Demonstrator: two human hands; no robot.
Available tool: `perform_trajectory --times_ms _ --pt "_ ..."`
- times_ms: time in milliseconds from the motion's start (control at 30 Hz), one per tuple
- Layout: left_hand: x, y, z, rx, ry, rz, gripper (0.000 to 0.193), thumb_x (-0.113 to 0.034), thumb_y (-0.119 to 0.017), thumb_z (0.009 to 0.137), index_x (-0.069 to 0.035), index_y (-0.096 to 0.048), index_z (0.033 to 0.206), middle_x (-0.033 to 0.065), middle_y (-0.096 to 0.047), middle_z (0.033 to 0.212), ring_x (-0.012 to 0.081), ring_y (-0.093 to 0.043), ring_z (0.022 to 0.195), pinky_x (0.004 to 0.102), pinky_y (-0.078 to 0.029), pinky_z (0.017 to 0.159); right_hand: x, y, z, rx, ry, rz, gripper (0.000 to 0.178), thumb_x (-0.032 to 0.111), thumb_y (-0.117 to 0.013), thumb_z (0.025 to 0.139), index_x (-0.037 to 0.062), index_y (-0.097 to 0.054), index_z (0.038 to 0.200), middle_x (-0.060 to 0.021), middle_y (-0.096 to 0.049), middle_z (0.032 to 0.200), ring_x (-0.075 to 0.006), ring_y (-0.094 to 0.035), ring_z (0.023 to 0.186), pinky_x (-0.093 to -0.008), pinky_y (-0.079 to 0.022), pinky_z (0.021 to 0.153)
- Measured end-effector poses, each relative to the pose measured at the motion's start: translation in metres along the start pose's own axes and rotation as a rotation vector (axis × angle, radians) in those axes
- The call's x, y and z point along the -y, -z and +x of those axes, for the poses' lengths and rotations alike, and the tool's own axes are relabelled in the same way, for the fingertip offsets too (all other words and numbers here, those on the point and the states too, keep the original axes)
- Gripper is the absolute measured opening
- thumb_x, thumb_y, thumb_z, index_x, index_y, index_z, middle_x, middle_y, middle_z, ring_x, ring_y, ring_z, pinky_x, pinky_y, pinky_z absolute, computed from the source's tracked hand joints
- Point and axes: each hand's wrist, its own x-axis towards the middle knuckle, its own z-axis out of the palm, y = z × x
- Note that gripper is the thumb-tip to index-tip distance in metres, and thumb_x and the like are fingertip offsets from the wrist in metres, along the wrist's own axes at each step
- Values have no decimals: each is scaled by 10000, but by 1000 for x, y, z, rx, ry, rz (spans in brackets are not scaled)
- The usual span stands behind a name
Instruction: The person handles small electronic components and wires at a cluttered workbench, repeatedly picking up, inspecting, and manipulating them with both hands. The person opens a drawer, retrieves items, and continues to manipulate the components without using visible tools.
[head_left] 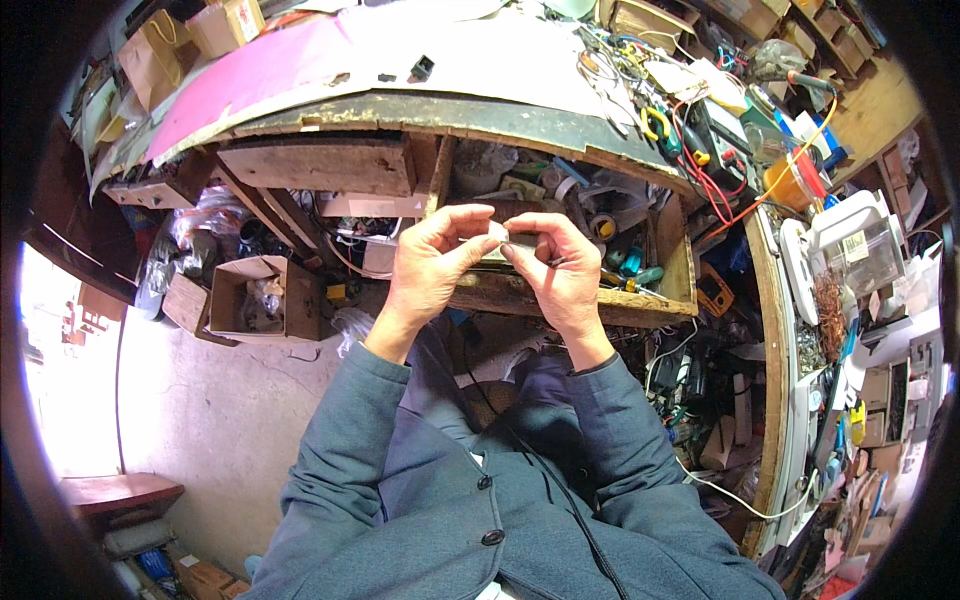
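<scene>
In front of my chest, over an open wooden drawer point(560, 298), both hands meet fingertip to fingertip. My left hand point(425, 262) is closed in a pinch, thumb against forefinger. My right hand point(558, 268) pinches likewise from the other side. Between the fingertips is a small whitish piece point(498, 231), mostly covered by the fingers and too small to identify. Inside the drawer, behind and right of my hands, lie plastic bags point(615, 197), a teal-handled tool point(631, 262) and other loose parts.
A workbench with a pink sheet point(255, 80) and a small black part point(422, 68) runs across the far side. To the right are pliers point(655, 124), a multimeter with red leads point(715, 135) and a clear plastic box point(858, 243). An open cardboard box point(292, 318) stands at left.
</scene>
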Motion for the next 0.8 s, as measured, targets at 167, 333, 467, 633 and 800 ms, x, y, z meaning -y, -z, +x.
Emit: perform_trajectory --times_ms 167,333,467,633,800 --pt "5 3 1 12 -4 -36 384 -16 -751 928 21 -640 1294 94 -734 1115 148 -697 1026 285 -570 928 0 -1 0 -21 -5 8 274 -2 -831 832 62 -740 1082 132 -490 718 17 -352 621 -181 -268 539" --pt "7 3 0 7 -9 -22 377 2 -747 924 17 -645 1287 98 -734 1124 149 -697 1031 286 -569 934 2 -2 1 -22 -20 8 276 -24 -822 837 50 -742 1091 130 -527 727 21 -357 623 -176 -269 540" --pt "9 4 0 -2 -6 -22 372 37 -733 920 6 -650 1280 102 -737 1137 150 -697 1039 286 -564 944 4 -3 1 -6 -27 23 233 11 -815 858 45 -755 1080 106 -590 755 16 -386 620 -181 -313 540" --pt "8 4 -1 9 -27 -33 370 41 -738 915 5 -652 1273 94 -738 1120 140 -695 1024 280 -563 935 -6 0 0 7 -53 38 192 41 -813 871 44 -773 1059 83 -649 791 8 -409 620 -189 -350 546" --pt "10 4 -2 0 -55 -55 355 40 -752 903 8 -663 1245 87 -741 1099 139 -701 998 280 -569 920 -14 -1 1 36 -42 76 195 59 -811 882 42 -774 1073 50 -711 854 2 -480 647 -188 -407 578"
